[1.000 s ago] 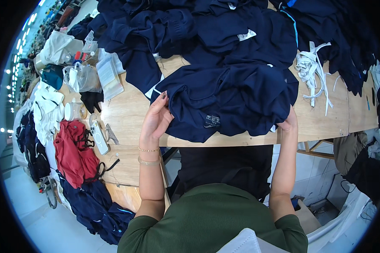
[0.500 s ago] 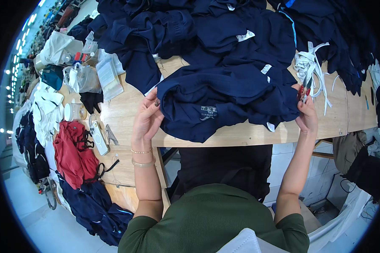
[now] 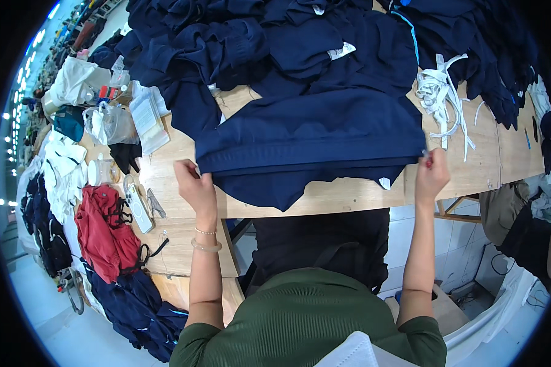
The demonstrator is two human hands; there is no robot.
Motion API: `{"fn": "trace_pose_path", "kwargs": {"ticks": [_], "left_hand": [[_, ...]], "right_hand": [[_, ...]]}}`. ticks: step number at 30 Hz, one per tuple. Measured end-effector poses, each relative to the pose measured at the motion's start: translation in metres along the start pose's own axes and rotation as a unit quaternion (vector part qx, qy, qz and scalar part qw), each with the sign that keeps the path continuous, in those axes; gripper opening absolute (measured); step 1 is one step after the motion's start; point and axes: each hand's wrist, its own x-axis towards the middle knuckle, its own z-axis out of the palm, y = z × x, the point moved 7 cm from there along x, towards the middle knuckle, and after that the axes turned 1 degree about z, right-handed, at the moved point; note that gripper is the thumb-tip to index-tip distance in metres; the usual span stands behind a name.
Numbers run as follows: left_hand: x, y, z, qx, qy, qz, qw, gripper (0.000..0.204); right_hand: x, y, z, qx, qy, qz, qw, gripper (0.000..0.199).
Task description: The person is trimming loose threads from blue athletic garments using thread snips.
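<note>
A navy garment point(image 3: 312, 137) is stretched taut from side to side over the near edge of the table, its wide waistband running straight across. My left hand point(image 3: 196, 188) pinches the left end of the band, fingers closed. At the opposite end my right hand point(image 3: 433, 176) grips the band too. A small red bit of the thread snips point(image 3: 428, 162) shows between the right fingers; the blades are mostly hidden. Below the band the garment's lower layer hangs past the table edge, with a white tag point(image 3: 384, 183) near its right side.
More navy garments point(image 3: 324, 49) are heaped along the far side. White tape strips point(image 3: 438, 92) lie tangled at the right. Leftward are a phone point(image 3: 139, 208), a plastic jar point(image 3: 101, 170), a red garment point(image 3: 107, 235) and a plastic bag point(image 3: 110, 122). A wooden table point(image 3: 349, 199) supports them.
The garment's band has been turned over and pulled straight, covering the printed label inside. My hands have gone from loosely holding its sides to closed grips, and the snips are now mostly hidden.
</note>
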Motion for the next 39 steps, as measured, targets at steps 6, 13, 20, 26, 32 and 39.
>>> {"fn": "trace_pose_path", "kwargs": {"ticks": [6, 13, 20, 26, 32, 39], "left_hand": [[-0.035, -0.019, 0.016, -0.014, -0.047, -0.054, 0.997, 0.027], [-0.032, -0.024, 0.027, -0.064, -0.162, -0.113, 0.978, 0.015], [-0.065, 0.064, 0.025, -0.265, -0.611, -0.180, 0.724, 0.019], [-0.122, 0.140, 0.098, -0.545, -0.560, -0.309, 0.541, 0.039], [-0.090, 0.174, 0.103, -0.709, -0.348, -0.422, 0.445, 0.027], [-0.059, 0.170, 0.076, -0.677, -0.265, -0.380, 0.572, 0.031]], "right_hand": [[-0.043, -0.002, 0.021, 0.028, -0.099, 0.040, 0.994, 0.022], [-0.036, -0.015, 0.021, 0.061, -0.152, 0.064, 0.984, 0.029], [-0.029, -0.081, -0.006, 0.103, -0.193, -0.040, 0.975, 0.057], [-0.019, -0.128, 0.029, 0.097, -0.212, -0.142, 0.962, 0.054], [-0.015, -0.149, -0.010, 0.212, -0.193, -0.078, 0.955, 0.033], [-0.020, -0.132, -0.006, 0.499, -0.338, 0.227, 0.765, 0.035]]}}
